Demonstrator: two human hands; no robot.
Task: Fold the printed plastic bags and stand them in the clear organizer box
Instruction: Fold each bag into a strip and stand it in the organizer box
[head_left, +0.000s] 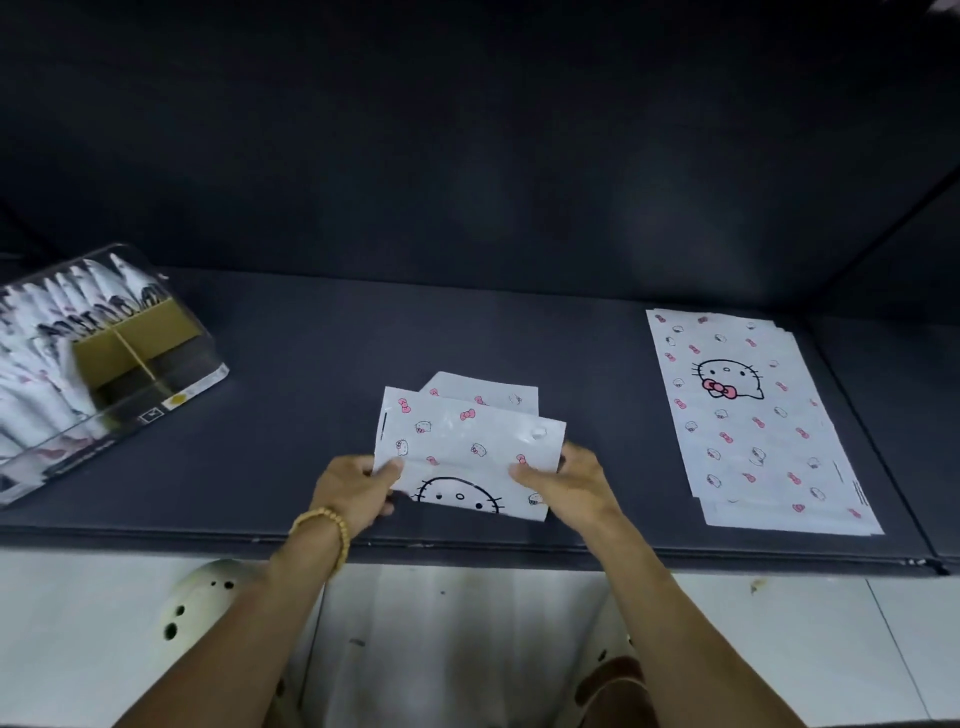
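Note:
A white plastic bag (467, 441) printed with pink bows and cat faces lies partly folded on the dark table (311, 364), near its front edge. My left hand (353, 491) pinches the bag's left edge, thumb on top. My right hand (569, 480) pinches its right edge. A stack of flat printed bags (753, 421) lies to the right. The clear organizer box (104, 364) stands at the far left, tilted, with several folded bags standing in its rear part and a brown cardboard divider showing in front.
The table's front edge (467, 551) runs just below my wrists. Beneath it is a pale tiled floor (467, 623) with light-coloured shoes (202, 597). A dark wall (467, 156) rises behind the table.

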